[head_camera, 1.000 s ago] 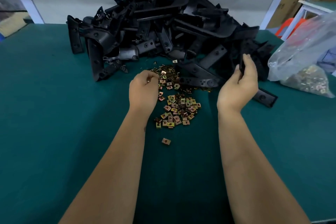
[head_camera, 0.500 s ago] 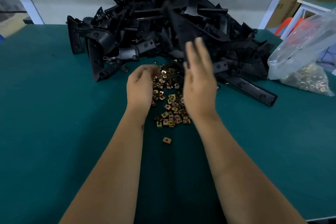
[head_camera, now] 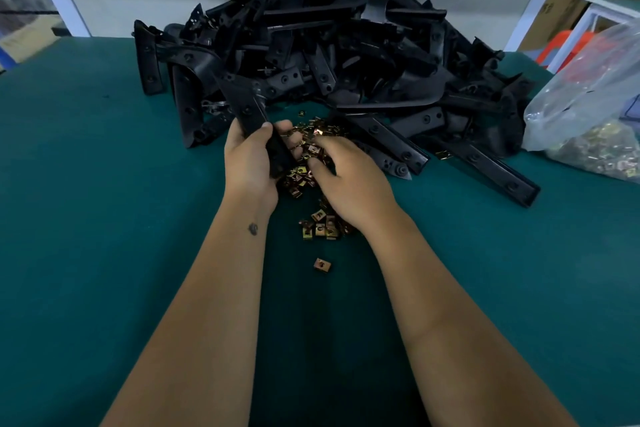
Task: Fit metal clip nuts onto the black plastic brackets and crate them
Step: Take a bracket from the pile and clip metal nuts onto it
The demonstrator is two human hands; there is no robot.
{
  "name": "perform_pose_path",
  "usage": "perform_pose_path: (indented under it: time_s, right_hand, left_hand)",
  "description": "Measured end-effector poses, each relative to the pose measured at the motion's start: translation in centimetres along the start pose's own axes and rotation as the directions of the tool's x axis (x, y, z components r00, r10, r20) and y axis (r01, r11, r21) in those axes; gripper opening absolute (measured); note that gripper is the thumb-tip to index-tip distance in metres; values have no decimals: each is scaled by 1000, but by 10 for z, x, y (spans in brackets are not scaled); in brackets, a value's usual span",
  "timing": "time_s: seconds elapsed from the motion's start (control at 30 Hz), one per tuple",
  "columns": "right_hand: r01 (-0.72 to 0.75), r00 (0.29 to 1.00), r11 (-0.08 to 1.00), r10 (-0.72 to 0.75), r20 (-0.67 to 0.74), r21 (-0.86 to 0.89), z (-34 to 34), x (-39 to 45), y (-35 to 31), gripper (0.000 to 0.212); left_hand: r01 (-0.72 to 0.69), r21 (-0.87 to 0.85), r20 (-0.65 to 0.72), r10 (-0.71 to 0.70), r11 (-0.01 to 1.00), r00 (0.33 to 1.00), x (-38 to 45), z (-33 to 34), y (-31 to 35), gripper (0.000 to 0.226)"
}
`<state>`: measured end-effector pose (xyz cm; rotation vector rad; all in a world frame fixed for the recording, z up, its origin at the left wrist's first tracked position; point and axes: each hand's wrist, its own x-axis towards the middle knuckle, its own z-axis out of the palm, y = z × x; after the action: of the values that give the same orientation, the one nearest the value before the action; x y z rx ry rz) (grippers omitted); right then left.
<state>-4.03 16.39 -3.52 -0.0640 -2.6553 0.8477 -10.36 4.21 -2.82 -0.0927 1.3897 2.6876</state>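
Observation:
A big heap of black plastic brackets (head_camera: pixel 346 55) lies at the back of the green table (head_camera: pixel 104 253). In front of it is a scatter of brass-coloured clip nuts (head_camera: pixel 320 227). My left hand (head_camera: pixel 249 163) grips one long black bracket (head_camera: pixel 247 104), which slants up and to the left from my palm. My right hand (head_camera: pixel 349 177) rests palm down on the nuts, fingers curled among them beside the bracket's lower end. Whether it pinches a nut is hidden. One stray nut (head_camera: pixel 322 264) lies apart, nearer me.
A clear plastic bag (head_camera: pixel 588 107) with more clip nuts sits at the right edge. A long bracket (head_camera: pixel 498 170) juts out from the heap toward the right front. White frame posts and cardboard boxes stand behind the table. No crate is in view.
My right hand carried a bracket from the right of the heap to the middle. The left hand now grips it, and the right hand has dropped onto the nuts.

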Motion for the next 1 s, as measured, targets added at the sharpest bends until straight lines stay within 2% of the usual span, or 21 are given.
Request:
perform_pose_path:
  time_s: [0.1, 0.2, 0.3, 0.5, 0.57, 0.67, 0.8, 0.87, 0.93, 1.0]
  right_hand:
    - [-89, 995, 984, 96, 34, -155, -2, 4, 7, 52]
    - [-40, 990, 963, 74, 120, -266, -1, 3, 7, 56]
    - [45, 995, 954, -17, 97, -295, 1, 1, 3, 39]
    - [26, 1000, 976, -26, 1, -217, 1, -1, -3, 14]
    - [25, 1000, 983, -23, 8, -184, 1, -1, -4, 11]
    - [23, 1000, 993, -22, 10, -117, 1, 0, -5, 12]
    - [38, 998, 996, -42, -52, -76, 2, 1, -2, 19]
    - [32, 989, 999, -30, -143, 13, 0, 1, -3, 16]
    - [-28, 972, 957, 93, -215, 287, -3, 1, -6, 16]
    - [-114, 948, 767, 274, -161, 632, -9, 2, -9, 26]
  left_hand:
    - [47, -51, 3, -47, 998, 999, 0, -2, 3, 20]
    - [60, -49, 13, -60, 997, 998, 1, -2, 3, 21]
    - [85, -55, 27, -84, 995, 996, -1, -1, 4, 18]
    - [158, -73, -12, -160, 985, 987, -3, 4, 6, 20]
    - [127, -57, -1, -127, 990, 992, -4, 4, 6, 17]
    - [20, 9, 42, -20, 1000, 999, -4, 3, 5, 24]
    - [-175, 257, 110, 151, 950, 982, -2, 1, 1, 31]
    - [-256, 337, 122, 228, 906, 966, -3, 2, -1, 32]
    - [-314, 363, 124, 289, 877, 949, -5, 3, -3, 31]
    - [-380, 377, 164, 343, 845, 925, -6, 5, -1, 33]
